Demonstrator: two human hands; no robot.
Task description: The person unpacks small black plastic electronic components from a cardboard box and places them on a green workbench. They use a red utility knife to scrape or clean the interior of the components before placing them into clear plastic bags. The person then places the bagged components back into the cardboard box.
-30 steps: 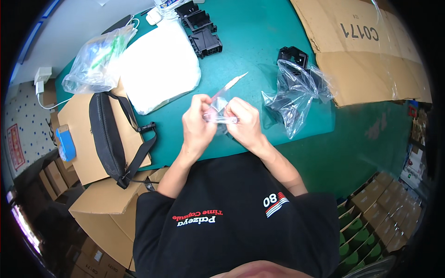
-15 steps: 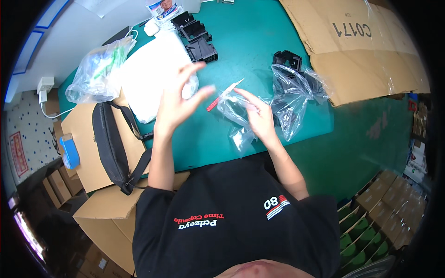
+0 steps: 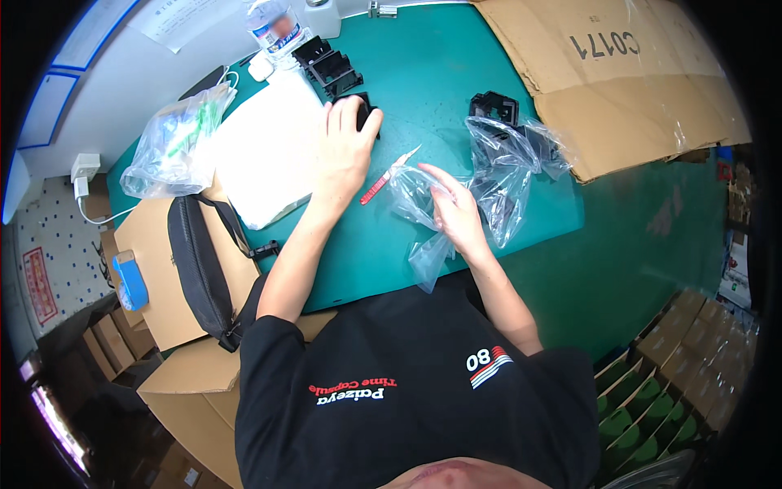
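Observation:
My left hand (image 3: 349, 151) has its fingers curled over a black plastic part (image 3: 363, 112), which the fingers partly hide. A thin clear plastic bag (image 3: 413, 198) is held in my right hand (image 3: 459, 213), between thumb and fingers, and its loose end hangs toward the table's near edge. Between the hands, at the bag's left side, is a slim red-handled knife (image 3: 375, 187) with a pointed pale blade. Just beyond the left hand stand more black plastic parts (image 3: 327, 67). To the right, another clear bag (image 3: 507, 191) lies crumpled by a black plastic part (image 3: 494, 107).
A white padded sheet (image 3: 265, 151) lies left on the green table (image 3: 423, 61). Beyond it are a clear bottle (image 3: 273, 28) and a filled plastic bag (image 3: 177, 138). A black waist bag (image 3: 199, 265) rests on cardboard at left. A large cardboard box (image 3: 619, 90) occupies the far right.
My left hand has moved from open in the air onto the nearest black part, its fingers closing over it. My right hand stays with the clear bag. The view has shifted slightly.

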